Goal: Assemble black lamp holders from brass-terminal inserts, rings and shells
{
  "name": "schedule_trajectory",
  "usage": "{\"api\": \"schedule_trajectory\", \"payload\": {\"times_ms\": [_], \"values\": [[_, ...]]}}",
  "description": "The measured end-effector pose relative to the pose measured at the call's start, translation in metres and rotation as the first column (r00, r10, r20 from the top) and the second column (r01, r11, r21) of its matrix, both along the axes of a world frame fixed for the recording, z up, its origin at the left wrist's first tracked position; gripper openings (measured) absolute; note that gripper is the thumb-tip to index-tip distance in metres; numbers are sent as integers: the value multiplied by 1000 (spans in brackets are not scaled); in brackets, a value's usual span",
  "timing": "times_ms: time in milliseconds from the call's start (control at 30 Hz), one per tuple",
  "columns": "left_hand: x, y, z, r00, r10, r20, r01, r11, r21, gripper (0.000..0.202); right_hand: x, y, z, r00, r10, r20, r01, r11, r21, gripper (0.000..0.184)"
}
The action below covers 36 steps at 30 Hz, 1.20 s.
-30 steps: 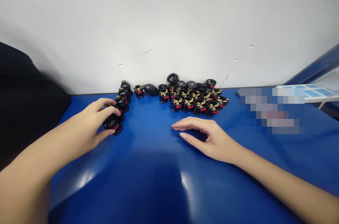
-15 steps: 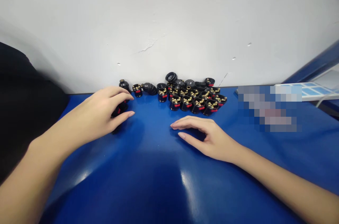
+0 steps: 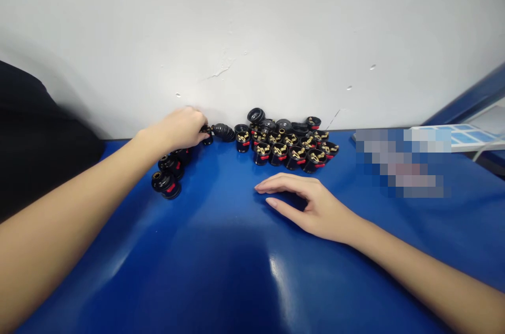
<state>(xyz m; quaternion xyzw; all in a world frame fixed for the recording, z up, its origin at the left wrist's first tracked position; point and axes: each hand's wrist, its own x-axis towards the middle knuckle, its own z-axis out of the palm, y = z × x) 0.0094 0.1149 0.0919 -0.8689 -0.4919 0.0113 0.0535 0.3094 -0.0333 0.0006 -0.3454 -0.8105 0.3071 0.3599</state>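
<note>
My left hand (image 3: 187, 126) has its fingers closed on a small black lamp socket (image 3: 207, 139) near the wall, most of it covered by the fingertips. Beside that socket a ribbed black cap (image 3: 223, 132) lies on its side. Below my left wrist stand several capped black sockets with red tabs, the front one (image 3: 168, 185) tilted. My right hand (image 3: 305, 202) rests on the blue table, fingers curved and apart, holding nothing. Just beyond it is a cluster of open black sockets (image 3: 296, 157) with brass contacts and red tabs.
Behind the sockets, loose black caps (image 3: 256, 115) lie against the white wall (image 3: 252, 34). To the right are a blurred-out flat object (image 3: 398, 165) and a blue-and-white sheet (image 3: 469, 135). Something black (image 3: 39, 134) borders the blue table (image 3: 221, 271) at left.
My left hand has moved away from me toward the wall and closed on the socket there, uncovering the capped sockets at left. My right hand has stayed still.
</note>
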Motion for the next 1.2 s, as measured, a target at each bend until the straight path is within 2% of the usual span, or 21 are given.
{"api": "schedule_trajectory", "payload": {"times_ms": [100, 300, 467, 600, 733, 800, 933, 1033, 1133, 1200], "values": [[2, 0, 4, 991, 15, -131, -19, 1000, -24, 31, 0, 0, 0, 1000, 3, 0, -3, 1000, -1, 23], [-3, -20, 9, 995, 56, -85, -66, 990, -124, 25, 0, 1, 1, 1000, 4, 0, -4, 1000, -3, 23], [3, -49, 4, 999, -17, 36, 20, 995, -99, 18, 0, -1, 1, 1000, -1, 2, 1, 1000, -2, 22], [16, -80, -1, 988, -115, 98, 126, 985, -114, 22, -1, -1, 0, 998, -51, -23, 51, 998, -22, 21], [25, -107, -13, 935, -146, 322, 200, 970, -140, 28, -1, 0, -2, 990, -125, -59, 123, 991, -45, 19], [29, -115, -22, 896, -108, 431, 201, 963, -177, 30, 0, 1, -3, 986, -157, -60, 153, 987, -54, 24], [38, -124, -39, 796, -40, 604, 217, 950, -223, 36, 3, 3, -5, 987, -155, -29, 153, 986, -60, 38], [44, -127, -45, 751, -51, 658, 258, 940, -221, 38, 5, 4, -5, 992, -127, -4, 126, 990, -62, 47], [43, -126, -41, 760, -60, 647, 265, 938, -224, 37, 6, 5, -5, 995, -101, 14, 102, 993, -66, 57], [38, -118, -33, 802, -55, 595, 212, 957, -198, 32, 7, 5, -4, 996, -92, 20, 93, 994, -64, 64]]}}
